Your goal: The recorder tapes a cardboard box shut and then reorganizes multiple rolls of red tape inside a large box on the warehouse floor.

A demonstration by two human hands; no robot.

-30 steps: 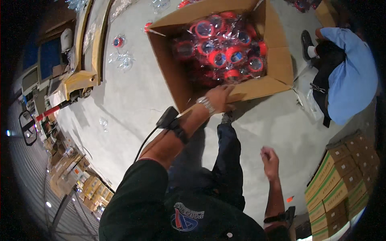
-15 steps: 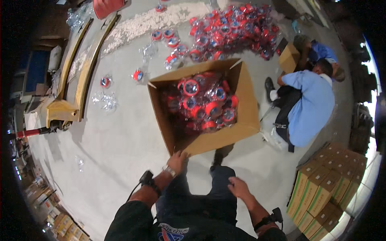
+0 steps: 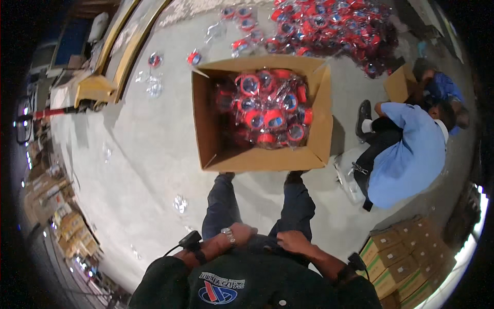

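Both my hands are at my waist. My left hand [image 3: 242,233], with a watch at the wrist, is closed against the front of my trousers. My right hand [image 3: 294,241] is curled a little to the right of it, at the hem of my dark shirt. What either hand grips, if anything, is hidden. In front of my feet stands an open cardboard box [image 3: 262,164], its flaps up and apart from my hands. Several red ring-shaped rolls [image 3: 274,118] with blue labels, wrapped in clear plastic, are heaped inside it.
A large pile of red wrapped rolls [image 3: 334,26] lies beyond the box. Yellow pallet-jack forks [image 3: 98,87] are at far left. At right a person in a light blue shirt [image 3: 409,154] crouches beside another person [image 3: 442,87]. Stacked cartons [image 3: 401,252] stand lower right.
My left hand has let go of the box's near edge and drawn back to my waist. My right hand has also come in to the waist. The box now sits squarer in view.
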